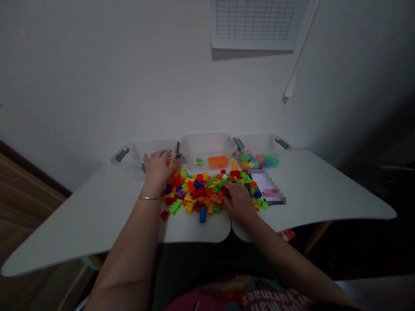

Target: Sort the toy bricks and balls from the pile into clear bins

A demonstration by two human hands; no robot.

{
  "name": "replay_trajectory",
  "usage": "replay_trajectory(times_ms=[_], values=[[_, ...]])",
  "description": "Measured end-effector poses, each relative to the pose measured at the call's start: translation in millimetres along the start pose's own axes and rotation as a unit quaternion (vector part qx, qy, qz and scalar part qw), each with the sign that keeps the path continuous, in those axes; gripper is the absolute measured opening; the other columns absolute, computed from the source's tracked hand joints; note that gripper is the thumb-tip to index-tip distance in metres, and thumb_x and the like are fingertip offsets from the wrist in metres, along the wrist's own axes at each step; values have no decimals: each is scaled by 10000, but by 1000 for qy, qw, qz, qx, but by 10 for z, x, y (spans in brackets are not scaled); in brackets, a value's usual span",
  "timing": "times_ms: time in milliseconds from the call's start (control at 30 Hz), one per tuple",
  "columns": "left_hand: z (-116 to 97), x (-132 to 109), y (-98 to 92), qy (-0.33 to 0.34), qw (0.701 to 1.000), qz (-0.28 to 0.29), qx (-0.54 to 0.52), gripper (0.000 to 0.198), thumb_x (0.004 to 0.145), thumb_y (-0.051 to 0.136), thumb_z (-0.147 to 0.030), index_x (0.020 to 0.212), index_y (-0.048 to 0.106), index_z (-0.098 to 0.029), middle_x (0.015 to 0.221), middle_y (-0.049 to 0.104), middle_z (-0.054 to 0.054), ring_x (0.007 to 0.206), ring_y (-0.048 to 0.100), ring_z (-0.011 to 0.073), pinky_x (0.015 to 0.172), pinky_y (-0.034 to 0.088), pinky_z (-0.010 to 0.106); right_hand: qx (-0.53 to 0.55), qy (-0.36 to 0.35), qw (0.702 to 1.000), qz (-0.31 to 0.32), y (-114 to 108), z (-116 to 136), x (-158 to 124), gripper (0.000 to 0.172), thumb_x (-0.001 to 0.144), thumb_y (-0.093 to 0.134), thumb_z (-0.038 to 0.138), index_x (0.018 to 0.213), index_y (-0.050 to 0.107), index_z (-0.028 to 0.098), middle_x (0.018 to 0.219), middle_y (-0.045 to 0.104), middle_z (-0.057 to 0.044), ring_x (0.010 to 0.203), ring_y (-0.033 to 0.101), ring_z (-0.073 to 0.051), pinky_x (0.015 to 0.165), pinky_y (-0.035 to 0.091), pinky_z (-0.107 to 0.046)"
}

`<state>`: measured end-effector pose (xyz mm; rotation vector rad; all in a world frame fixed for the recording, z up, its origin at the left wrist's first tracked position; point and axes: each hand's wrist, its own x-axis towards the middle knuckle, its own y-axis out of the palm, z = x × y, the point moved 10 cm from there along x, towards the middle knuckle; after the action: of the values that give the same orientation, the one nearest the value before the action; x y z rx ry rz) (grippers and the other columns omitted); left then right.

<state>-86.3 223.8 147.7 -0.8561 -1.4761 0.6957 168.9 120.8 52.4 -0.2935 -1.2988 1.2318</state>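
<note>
My left hand (158,167) reaches over the front wall of the left clear plastic bin (139,149), its fingers apart and bent downward. Reddish and blue pieces show close to its fingers, and its palm side is hidden. My right hand (239,199) rests on the right part of a heap of colourful toy building bricks (197,190), thumb and fingers apart among the bricks. A blue brick (202,214) lies at the heap's front edge, with a light green brick (175,207) and a dark red brick (164,214) to its left.
The middle clear bin (207,141) holds a large orange brick (218,162) and a small green piece (199,161). Round colourful pieces (259,160) fill part of the right bin (259,141). A pixelated flat item (267,185) lies right of the heap on the white table (324,185).
</note>
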Motion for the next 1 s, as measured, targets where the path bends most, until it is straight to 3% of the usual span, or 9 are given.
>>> replay_trajectory(times_ms=[100,167,300,400,733,1000], values=[[-64,-97,-138,1,1000,-24,-4,405,874,437,-377,1151,675,-203,1179,662,125,1132,551,318,1058,315,498,0,0,1000,0,2,7,3,369,883,510,242,1224,594,128,1196,648,-141,1132,539,-279,1046,396,-469],[-120,-195,-122,-6,1000,-2,5,374,885,427,-374,1083,695,-206,1094,683,128,1068,577,307,960,396,453,-1,0,1000,1,5,12,4,369,877,517,238,1219,596,123,1192,648,-143,1133,541,-279,1049,394,-461],[-274,-422,210,13,990,128,55,322,867,464,-350,991,723,-204,1017,702,132,995,609,310,851,436,430,-3,-2,1000,0,4,12,8,374,875,515,242,1224,593,130,1191,648,-141,1131,542,-280,1051,391,-462],[-314,-519,399,31,982,171,74,290,852,498,-338,963,734,-210,1012,705,131,1014,608,320,850,440,435,-2,-1,1000,-3,-1,3,9,374,875,512,243,1226,593,145,1193,650,-138,1128,545,-278,1041,398,-469],[-162,-522,586,31,981,176,70,324,846,535,-368,1034,720,-180,1038,667,151,1046,597,311,860,478,389,2,5,1000,-1,8,-11,8,376,868,526,234,1224,594,131,1182,650,-137,1128,542,-278,1051,390,-453],[-163,-492,663,33,978,194,69,334,840,545,-404,1031,726,-199,1037,673,144,1030,612,309,877,479,403,-4,3,1000,1,12,-5,-1,379,877,513,239,1231,589,127,1199,646,-137,1149,533,-281,1060,386,-466]])
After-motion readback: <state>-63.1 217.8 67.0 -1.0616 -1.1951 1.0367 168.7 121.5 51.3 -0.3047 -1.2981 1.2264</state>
